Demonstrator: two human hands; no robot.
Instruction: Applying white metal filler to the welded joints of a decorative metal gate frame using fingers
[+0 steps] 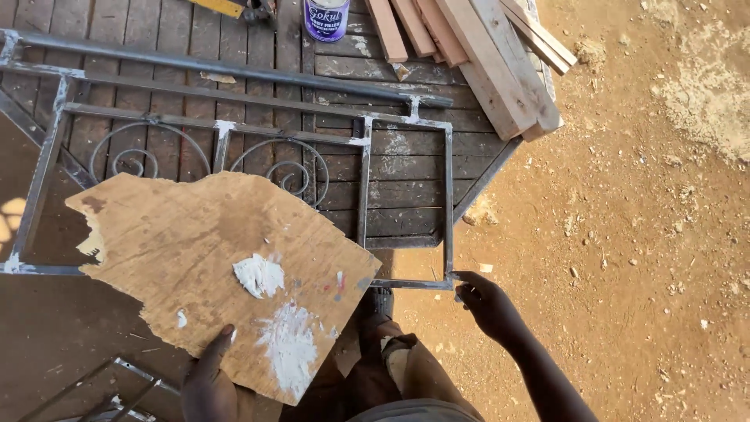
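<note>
two hands work: the left hand [209, 383] grips a ragged brown plywood board [195, 250] smeared with white filler [260, 275], long axis left-right; the right hand [484, 301] pinches the grey metal grille frame [448, 195] corner.

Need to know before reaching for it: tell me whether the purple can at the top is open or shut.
Cannot tell. The purple can stands upright on the wooden platform, but the frame edge cuts off its top.

Rough plywood board [195, 250], bare-metal grille [406, 195].
</note>
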